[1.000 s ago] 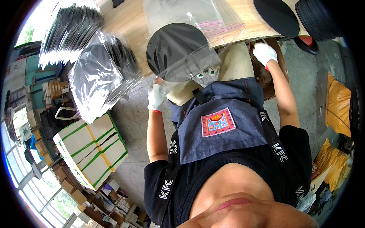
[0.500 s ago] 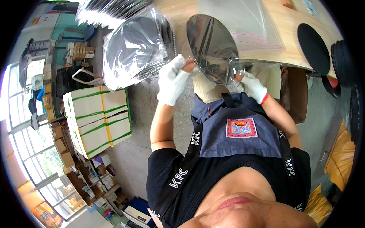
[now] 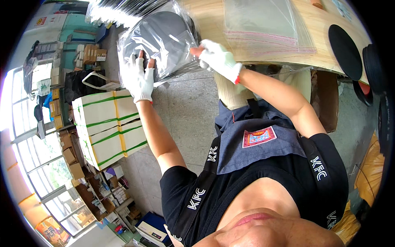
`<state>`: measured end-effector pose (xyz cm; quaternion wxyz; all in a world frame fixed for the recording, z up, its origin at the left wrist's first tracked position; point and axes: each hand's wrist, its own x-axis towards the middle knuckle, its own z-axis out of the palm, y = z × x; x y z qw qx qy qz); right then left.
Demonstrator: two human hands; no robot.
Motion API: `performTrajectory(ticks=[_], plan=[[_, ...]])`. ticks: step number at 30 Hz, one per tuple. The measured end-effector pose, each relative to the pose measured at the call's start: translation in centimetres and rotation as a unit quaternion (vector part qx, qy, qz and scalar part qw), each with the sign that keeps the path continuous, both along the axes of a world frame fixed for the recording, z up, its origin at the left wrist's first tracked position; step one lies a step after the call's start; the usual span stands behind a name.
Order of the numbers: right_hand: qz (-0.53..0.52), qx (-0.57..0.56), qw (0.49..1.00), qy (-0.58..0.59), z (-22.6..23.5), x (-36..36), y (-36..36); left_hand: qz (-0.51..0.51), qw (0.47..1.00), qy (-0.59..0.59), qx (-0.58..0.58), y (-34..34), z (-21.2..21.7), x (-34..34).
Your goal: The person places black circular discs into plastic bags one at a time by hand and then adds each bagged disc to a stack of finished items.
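Note:
A pile of black round discs in clear plastic bags [image 3: 164, 31] lies at the table's left end. My left hand [image 3: 140, 80], in a white glove with bare thumb and forefinger tips, rests with fingers spread on the near left part of the top bag. At the pile's right edge is my right hand [image 3: 218, 59], gloved alike. Its bare fingertips point left and look pressed together beside the bag's edge; whether they pinch the film cannot be made out. A stack of flat clear bags [image 3: 263, 24] with pink strips lies to its right.
A black disc [image 3: 345, 51] lies at the table's right edge, beside a stack of black discs [image 3: 372, 70]. More wrapped pieces [image 3: 119, 12] lie behind the pile. A white strapped block [image 3: 107, 123] stands at the left. An open cardboard box [image 3: 327, 99] sits beneath the table.
The shiny bagged disc between my hands has left my lap and now seems to be on the pile. My left hand moved left and spread flat; my right hand moved left and up.

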<state>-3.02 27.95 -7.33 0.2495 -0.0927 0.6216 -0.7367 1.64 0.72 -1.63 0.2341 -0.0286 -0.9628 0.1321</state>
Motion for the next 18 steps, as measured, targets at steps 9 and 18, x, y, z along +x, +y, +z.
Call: performTrajectory(ticks=[9,18], plan=[[0.074,-0.084,0.986,-0.120,-4.7,1.7,1.8,-0.020,0.996,-0.051,0.069,-1.1,-0.1,-2.2],[-0.020,-0.015,0.984,-0.174,-7.6,6.0,35.3,-0.029,0.947,-0.127,0.293,-2.6,0.5,-0.7]])
